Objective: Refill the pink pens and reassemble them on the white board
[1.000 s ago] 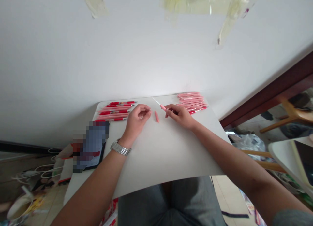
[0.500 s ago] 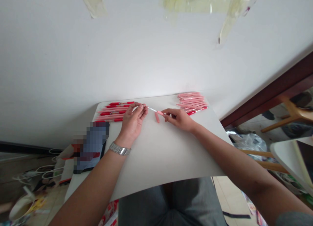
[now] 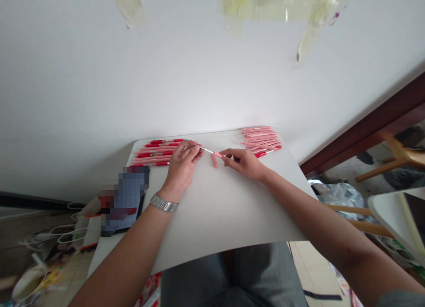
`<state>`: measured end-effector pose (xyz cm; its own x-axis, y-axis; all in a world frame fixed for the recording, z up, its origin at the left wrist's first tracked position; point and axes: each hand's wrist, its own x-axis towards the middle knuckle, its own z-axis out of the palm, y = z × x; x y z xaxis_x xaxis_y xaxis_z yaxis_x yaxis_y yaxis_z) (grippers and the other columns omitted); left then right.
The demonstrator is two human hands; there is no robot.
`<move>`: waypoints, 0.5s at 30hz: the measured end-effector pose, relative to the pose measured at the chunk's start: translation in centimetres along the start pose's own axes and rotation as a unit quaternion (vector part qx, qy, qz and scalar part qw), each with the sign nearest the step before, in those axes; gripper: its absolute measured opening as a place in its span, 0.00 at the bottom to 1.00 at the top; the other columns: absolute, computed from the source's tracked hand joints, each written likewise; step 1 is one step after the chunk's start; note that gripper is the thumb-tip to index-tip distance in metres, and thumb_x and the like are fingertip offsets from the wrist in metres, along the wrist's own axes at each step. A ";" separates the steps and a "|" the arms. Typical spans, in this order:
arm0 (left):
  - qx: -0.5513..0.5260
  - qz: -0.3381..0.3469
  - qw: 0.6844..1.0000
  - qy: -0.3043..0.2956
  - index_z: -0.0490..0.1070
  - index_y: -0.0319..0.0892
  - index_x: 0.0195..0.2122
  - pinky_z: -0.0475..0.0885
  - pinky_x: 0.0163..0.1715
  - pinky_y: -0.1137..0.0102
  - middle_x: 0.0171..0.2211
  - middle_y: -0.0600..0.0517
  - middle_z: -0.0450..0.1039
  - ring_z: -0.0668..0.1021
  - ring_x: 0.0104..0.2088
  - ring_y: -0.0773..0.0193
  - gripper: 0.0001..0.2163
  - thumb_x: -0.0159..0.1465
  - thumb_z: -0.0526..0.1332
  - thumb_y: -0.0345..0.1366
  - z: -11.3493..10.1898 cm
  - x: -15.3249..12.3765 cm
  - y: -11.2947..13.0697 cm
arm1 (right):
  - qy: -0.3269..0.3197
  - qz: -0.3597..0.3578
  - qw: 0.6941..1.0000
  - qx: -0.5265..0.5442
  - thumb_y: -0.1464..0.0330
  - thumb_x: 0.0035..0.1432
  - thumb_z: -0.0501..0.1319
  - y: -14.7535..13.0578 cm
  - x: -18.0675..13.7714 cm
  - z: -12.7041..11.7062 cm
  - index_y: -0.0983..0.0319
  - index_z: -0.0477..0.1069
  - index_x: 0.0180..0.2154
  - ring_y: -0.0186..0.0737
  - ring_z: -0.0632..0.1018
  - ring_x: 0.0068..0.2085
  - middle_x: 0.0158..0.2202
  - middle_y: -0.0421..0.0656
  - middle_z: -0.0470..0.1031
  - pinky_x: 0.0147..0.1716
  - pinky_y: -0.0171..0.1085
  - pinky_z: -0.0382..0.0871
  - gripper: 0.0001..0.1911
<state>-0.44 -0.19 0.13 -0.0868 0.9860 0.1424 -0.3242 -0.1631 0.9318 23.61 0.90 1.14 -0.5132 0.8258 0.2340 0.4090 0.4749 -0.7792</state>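
My right hand [image 3: 244,162] pinches the pink end of a thin pen refill [image 3: 210,151] that points left above the white board [image 3: 219,209]. My left hand [image 3: 182,164] is closed with its fingertips at the refill's far tip; what they pinch there is too small to name. A short pink pen piece [image 3: 214,161] lies on the board between the two hands. A row of red and pink pens [image 3: 156,153] lies just left of my left hand. A second pile of pink pens [image 3: 262,139] lies behind my right hand.
A dark tablet [image 3: 124,201] with a blurred screen rests at the board's left edge. The white wall stands directly behind the board. A brown wooden frame [image 3: 365,125] and a chair are to the right. Bags and clutter cover the floor at left.
My right hand swung the refill from pointing away to pointing left. My left hand moved up to meet its tip and now closes on it.
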 end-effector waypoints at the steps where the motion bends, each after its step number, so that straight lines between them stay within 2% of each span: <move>1: 0.006 0.004 1.000 -0.003 0.76 0.47 0.42 0.79 0.55 0.63 0.42 0.52 0.79 0.82 0.46 0.64 0.12 0.62 0.75 0.41 0.1 -0.1 0.0 | 0.002 -0.002 1.000 0.000 0.59 0.72 0.60 0.0 0.0 0.0 0.60 0.82 0.51 0.31 0.64 0.26 0.33 0.39 0.80 0.28 0.33 0.59 0.17; 8: 0.045 0.034 0.998 -0.031 0.77 0.46 0.47 0.79 0.54 0.64 0.43 0.50 0.78 0.81 0.46 0.63 0.15 0.62 0.75 0.42 0.3 -0.5 0.1 | -0.005 -0.017 1.000 0.008 0.61 0.71 0.60 0.0 0.0 0.2 0.59 0.81 0.48 0.30 0.62 0.26 0.36 0.39 0.82 0.28 0.33 0.58 0.14; 15: 0.065 0.038 0.997 -0.029 0.74 0.46 0.52 0.76 0.58 0.59 0.43 0.49 0.81 0.83 0.49 0.59 0.19 0.62 0.75 0.42 0.3 -0.5 0.1 | 0.002 0.001 1.000 0.018 0.59 0.72 0.59 0.3 0.1 0.1 0.60 0.80 0.53 0.31 0.64 0.26 0.33 0.39 0.81 0.29 0.33 0.58 0.17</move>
<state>-0.13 -0.74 0.23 -0.0513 0.9717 0.2305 -0.1940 -0.2361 0.9522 23.65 1.09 0.89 -0.5089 0.8282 0.2349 0.3832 0.4623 -0.7997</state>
